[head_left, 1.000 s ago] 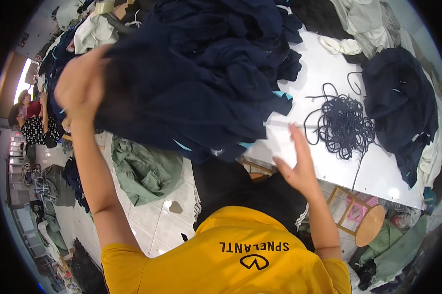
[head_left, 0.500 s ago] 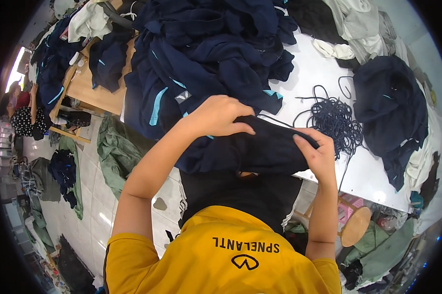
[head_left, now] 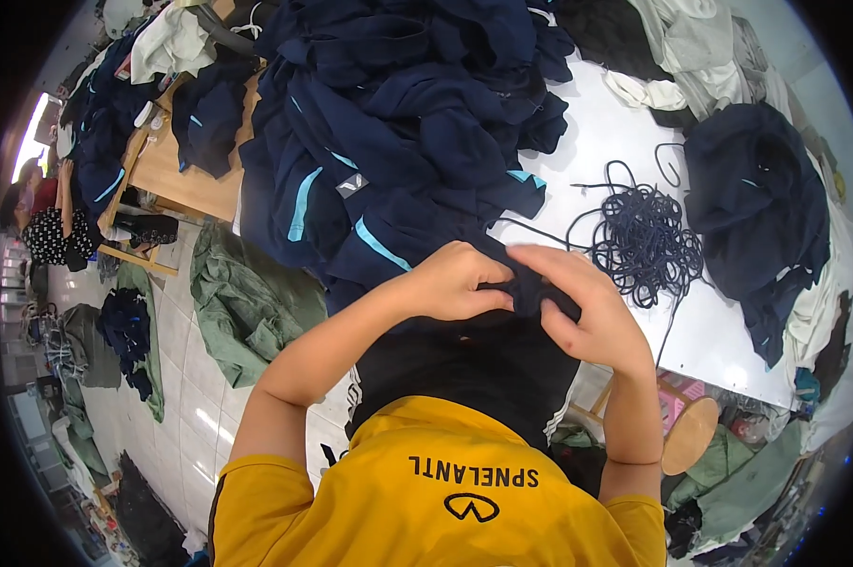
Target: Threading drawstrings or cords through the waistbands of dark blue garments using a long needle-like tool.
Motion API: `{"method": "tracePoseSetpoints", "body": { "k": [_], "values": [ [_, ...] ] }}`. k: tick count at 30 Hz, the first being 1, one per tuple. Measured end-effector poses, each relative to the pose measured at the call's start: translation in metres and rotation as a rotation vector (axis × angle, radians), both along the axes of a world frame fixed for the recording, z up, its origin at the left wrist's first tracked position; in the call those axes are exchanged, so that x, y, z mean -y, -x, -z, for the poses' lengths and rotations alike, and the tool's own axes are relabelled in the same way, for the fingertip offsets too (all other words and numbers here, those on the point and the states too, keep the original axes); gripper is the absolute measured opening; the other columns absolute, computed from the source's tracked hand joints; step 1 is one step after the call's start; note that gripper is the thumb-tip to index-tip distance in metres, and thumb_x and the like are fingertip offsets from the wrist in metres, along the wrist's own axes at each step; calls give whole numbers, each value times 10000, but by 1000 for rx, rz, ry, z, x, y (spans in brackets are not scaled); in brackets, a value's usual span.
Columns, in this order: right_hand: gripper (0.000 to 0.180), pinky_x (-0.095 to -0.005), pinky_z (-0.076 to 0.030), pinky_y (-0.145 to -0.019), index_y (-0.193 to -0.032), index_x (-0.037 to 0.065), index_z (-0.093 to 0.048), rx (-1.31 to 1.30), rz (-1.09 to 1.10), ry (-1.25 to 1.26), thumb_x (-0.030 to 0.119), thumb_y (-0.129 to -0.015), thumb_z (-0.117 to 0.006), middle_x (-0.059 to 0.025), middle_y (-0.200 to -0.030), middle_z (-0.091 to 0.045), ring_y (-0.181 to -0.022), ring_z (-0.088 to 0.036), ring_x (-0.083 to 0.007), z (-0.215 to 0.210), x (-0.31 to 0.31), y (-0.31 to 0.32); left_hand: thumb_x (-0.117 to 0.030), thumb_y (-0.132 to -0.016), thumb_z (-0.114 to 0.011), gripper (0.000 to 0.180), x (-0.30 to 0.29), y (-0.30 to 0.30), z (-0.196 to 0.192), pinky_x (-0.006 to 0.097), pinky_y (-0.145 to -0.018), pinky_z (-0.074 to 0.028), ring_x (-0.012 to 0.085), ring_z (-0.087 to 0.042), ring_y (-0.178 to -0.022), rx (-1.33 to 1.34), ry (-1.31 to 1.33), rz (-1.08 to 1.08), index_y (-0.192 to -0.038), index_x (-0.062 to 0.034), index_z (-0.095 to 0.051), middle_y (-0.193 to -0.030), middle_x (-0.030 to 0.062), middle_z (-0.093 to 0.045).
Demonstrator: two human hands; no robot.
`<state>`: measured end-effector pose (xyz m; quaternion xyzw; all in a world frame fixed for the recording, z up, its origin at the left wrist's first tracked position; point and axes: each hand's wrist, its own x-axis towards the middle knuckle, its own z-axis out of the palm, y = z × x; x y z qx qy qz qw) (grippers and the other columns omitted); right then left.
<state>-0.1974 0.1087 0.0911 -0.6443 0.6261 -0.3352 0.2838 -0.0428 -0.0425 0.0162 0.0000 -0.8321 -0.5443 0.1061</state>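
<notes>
White and glossy, the surface (head_left: 729,331) spreads before us, with a tangle of dark cord (head_left: 646,248) lying on it. Left of that tangle and closer to our body, we have a bunched stretch of navy cloth (head_left: 528,285) between our two hands. Our left hand (head_left: 457,282) grips its left side, thumb and fingers pinched on the folds, so that the cloth shows just past the fingertips, toward the tangle. Our right hand (head_left: 595,310), at the tangle's near left, arches over the other side with its thumb spread from the forefinger; navy folds show in that gap, but we cannot tell whether this grip presses on them. Thin cord (head_left: 540,232) runs from behind the held cloth toward the tangle. Beyond, farther left of the tangle, we see a heap of navy garments (head_left: 417,123) with light-blue strips (head_left: 303,204). Right of the tangle lies another navy garment (head_left: 757,189), and behind the tangle some white cloth (head_left: 644,93). Nearer us than the tangle, to its right, stands a round-topped wooden stool (head_left: 691,437). Well to the tangle's left, green cloth (head_left: 247,307) lies on the tiled floor (head_left: 186,411); farther that way we see a person (head_left: 56,231).
</notes>
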Motion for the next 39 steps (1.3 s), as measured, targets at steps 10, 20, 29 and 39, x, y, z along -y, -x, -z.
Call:
{"method": "tracePoseSetpoints", "body": {
  "k": [10,20,29,39],
  "values": [
    [361,-244,-496,-712,-997,-1,-665,227,344,-126,191,-723,-798,-78,-846,-693,-753,-642,-129,38,9,-7,-162,-584,-813,320,-1,-12,-7,339,-723,-421,238,-550,-825,-220,494,-501,-864,-90,-676,-879,28,-604],
    [97,-199,-395,-600,-760,-9,-642,457,489,-222,76,-765,-689,36,-670,-583,-650,-492,-37,60,-5,8,-159,-873,-670,168,7,-60,19,224,-641,-444,85,-575,-714,224,-474,-339,-925,1,-678,-800,18,-663],
    [125,-203,-343,-556,-697,0,-567,393,493,-162,75,-766,-640,57,-625,-513,-610,-428,-31,58,-11,3,-188,-939,-598,203,8,-60,31,196,-619,-394,29,-474,-667,286,-809,-232,-903,-5,-678,-730,-50,-575],
    [57,-196,-383,-661,-780,5,-621,920,453,-267,47,-752,-647,12,-746,-588,-706,-492,-54,70,-18,6,-122,-931,-589,171,2,-56,35,194,-756,-462,77,-588,-805,79,-1059,-78,-1038,-18,-672,-892,4,-655]
  ]
}}
